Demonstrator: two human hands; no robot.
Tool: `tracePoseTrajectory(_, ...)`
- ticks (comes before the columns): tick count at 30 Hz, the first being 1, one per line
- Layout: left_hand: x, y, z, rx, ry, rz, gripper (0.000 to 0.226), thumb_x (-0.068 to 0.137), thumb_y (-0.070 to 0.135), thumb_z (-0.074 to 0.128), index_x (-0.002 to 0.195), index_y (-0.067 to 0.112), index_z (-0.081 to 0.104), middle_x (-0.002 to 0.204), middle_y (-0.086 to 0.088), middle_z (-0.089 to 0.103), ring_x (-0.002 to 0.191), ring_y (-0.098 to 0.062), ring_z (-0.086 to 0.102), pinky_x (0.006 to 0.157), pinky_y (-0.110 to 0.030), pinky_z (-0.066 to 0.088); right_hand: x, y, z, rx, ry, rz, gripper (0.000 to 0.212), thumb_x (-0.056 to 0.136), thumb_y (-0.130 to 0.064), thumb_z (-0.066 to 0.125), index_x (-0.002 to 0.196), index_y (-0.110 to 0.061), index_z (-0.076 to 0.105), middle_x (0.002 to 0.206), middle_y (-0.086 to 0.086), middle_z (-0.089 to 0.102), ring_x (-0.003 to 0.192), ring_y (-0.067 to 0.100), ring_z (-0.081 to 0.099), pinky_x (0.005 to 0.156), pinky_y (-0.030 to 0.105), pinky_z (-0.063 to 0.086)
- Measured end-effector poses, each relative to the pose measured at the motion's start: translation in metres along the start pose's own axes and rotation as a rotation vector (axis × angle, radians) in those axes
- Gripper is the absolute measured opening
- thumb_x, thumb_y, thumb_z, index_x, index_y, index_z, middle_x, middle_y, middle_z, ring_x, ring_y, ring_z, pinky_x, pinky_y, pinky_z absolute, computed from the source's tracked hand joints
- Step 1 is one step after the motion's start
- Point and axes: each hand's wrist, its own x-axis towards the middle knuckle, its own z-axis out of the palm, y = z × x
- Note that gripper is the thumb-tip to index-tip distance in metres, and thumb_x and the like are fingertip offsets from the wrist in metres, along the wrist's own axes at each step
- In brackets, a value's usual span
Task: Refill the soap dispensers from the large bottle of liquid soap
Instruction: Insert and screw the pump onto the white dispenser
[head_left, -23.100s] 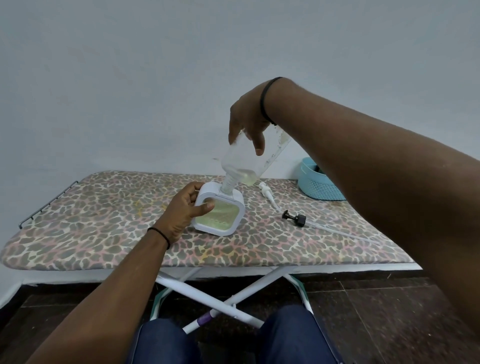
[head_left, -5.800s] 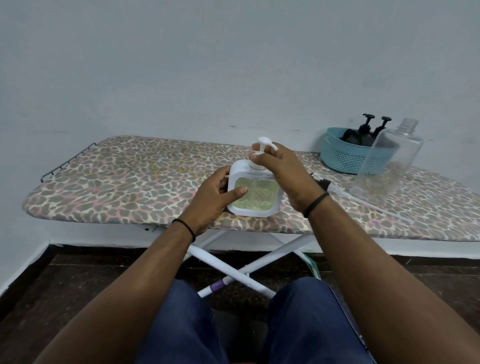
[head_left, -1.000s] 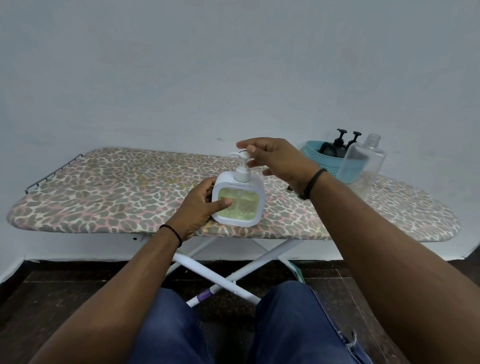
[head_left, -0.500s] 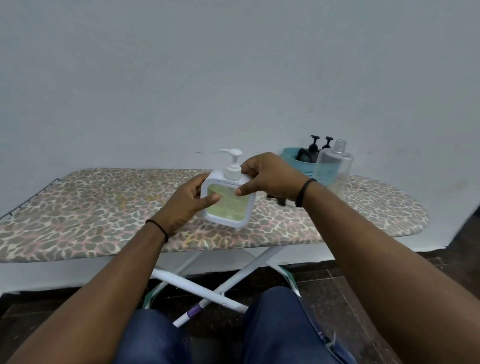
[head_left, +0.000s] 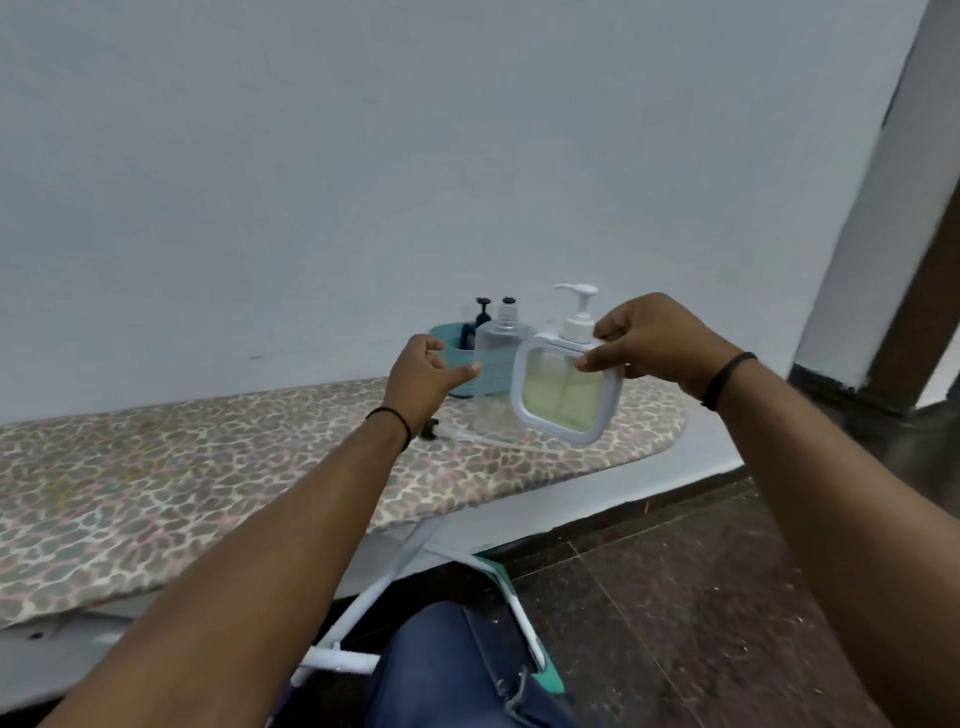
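Observation:
My right hand (head_left: 655, 340) grips the top corner of a square white soap dispenser (head_left: 565, 392) and holds it in the air above the right end of the ironing board (head_left: 156, 483). Pale green soap shows through its window, and its white pump head is fitted on top. My left hand (head_left: 423, 376) hovers just left of it, fingers loosely curled, holding nothing. Behind the dispenser stands the large clear bottle (head_left: 501, 343), uncapped and nearly empty.
A teal basket (head_left: 447, 345) with black pump dispensers stands against the wall behind the clear bottle. A black pump with a long tube (head_left: 441, 432) lies on the board. A dark doorway and floor lie to the right. My knees are below the board.
The dispenser has been lifted off the board and carried right. My left hand has let go of it. The view has swung to the right.

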Motion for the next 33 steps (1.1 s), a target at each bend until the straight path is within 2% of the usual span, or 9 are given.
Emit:
tracePoseTrajectory(2,0.007,0.002,0.023,0.084,-0.013,-0.002,0.078,0.074,0.045,0.088,0.132,0.015,0.046,0.114,-0.004,0.057,0.103,-0.021,0.058,0.083,-0.031,0.048,0.001,0.02,-0.012,-0.046,0.038,0.038,0.026,0.061,-0.019,0.093,0.075,-0.007,0.075,0.074,-0.003,0.069,0.075,0.023,0.067,0.073,0.046,0.061)
tracePoseTrajectory(5,0.015,0.007,0.058,0.107,0.019,0.02,0.082,0.064,0.05,0.092,0.122,0.02,0.043,0.116,0.004,0.053,0.107,-0.019,0.056,0.078,-0.029,0.05,0.009,0.043,-0.02,-0.108,0.095,0.1,0.039,0.061,-0.024,0.093,0.083,0.003,0.075,0.082,0.007,0.072,0.081,0.028,0.068,0.078,0.053,0.059)
tracePoseTrajectory(7,0.017,0.01,0.078,0.153,0.082,0.021,0.096,0.059,0.054,0.094,0.129,0.013,0.042,0.124,-0.004,0.055,0.113,-0.026,0.057,0.088,-0.042,0.055,0.017,0.054,-0.019,-0.123,0.124,0.139,0.048,0.062,-0.028,0.092,0.088,0.008,0.072,0.091,0.02,0.072,0.087,0.036,0.068,0.078,0.055,0.058)
tracePoseTrajectory(9,0.019,0.013,0.095,0.241,0.181,0.007,0.111,0.057,0.059,0.092,0.138,0.01,0.034,0.129,-0.012,0.051,0.118,-0.031,0.053,0.094,-0.047,0.053,0.025,0.062,-0.015,-0.167,0.147,0.174,0.049,0.062,-0.032,0.091,0.088,0.004,0.072,0.092,0.017,0.072,0.086,0.032,0.068,0.077,0.049,0.059)
tracePoseTrajectory(11,0.021,0.013,0.107,0.251,0.246,0.002,0.117,0.058,0.057,0.092,0.144,0.011,0.027,0.133,-0.016,0.048,0.121,-0.033,0.05,0.092,-0.042,0.049,0.033,0.067,-0.009,-0.216,0.159,0.191,0.046,0.062,-0.036,0.089,0.085,-0.001,0.07,0.088,0.01,0.071,0.081,0.026,0.067,0.068,0.039,0.055)
tracePoseTrajectory(15,0.036,0.011,0.112,0.18,0.227,-0.025,0.104,0.065,0.04,0.091,0.143,0.012,0.029,0.136,-0.013,0.05,0.122,-0.031,0.054,0.096,-0.044,0.052,0.048,0.072,0.007,-0.224,0.164,0.202,0.041,0.064,-0.035,0.087,0.074,-0.005,0.061,0.076,0.007,0.064,0.067,0.023,0.057,0.054,0.029,0.039)
tracePoseTrajectory(19,0.041,0.01,0.106,0.155,0.269,0.02,0.084,0.066,0.037,0.089,0.13,0.011,0.042,0.127,-0.009,0.055,0.11,-0.026,0.06,0.088,-0.038,0.055,0.058,0.073,0.021,-0.231,0.173,0.212,0.041,0.065,-0.034,0.086,0.08,-0.003,0.064,0.082,0.007,0.068,0.073,0.025,0.063,0.055,0.029,0.041)
tracePoseTrajectory(23,0.047,0.012,0.07,0.111,0.378,0.107,0.089,0.067,0.045,0.088,0.134,0.012,0.04,0.127,-0.007,0.053,0.105,-0.019,0.054,0.081,-0.026,0.044,0.072,0.058,0.034,-0.24,0.193,0.189,0.039,0.065,-0.036,0.085,0.079,-0.007,0.064,0.08,0.004,0.066,0.07,0.024,0.062,0.053,0.028,0.042)
tracePoseTrajectory(33,0.091,-0.001,-0.056,0.133,0.517,0.121,0.092,0.065,0.05,0.086,0.136,0.015,0.039,0.126,-0.003,0.052,0.114,-0.019,0.055,0.094,-0.036,0.05,0.145,-0.031,0.09,-0.159,0.269,0.068,0.035,0.069,-0.038,0.081,0.067,-0.018,0.052,0.067,-0.003,0.054,0.063,0.019,0.056,0.047,0.025,0.03)
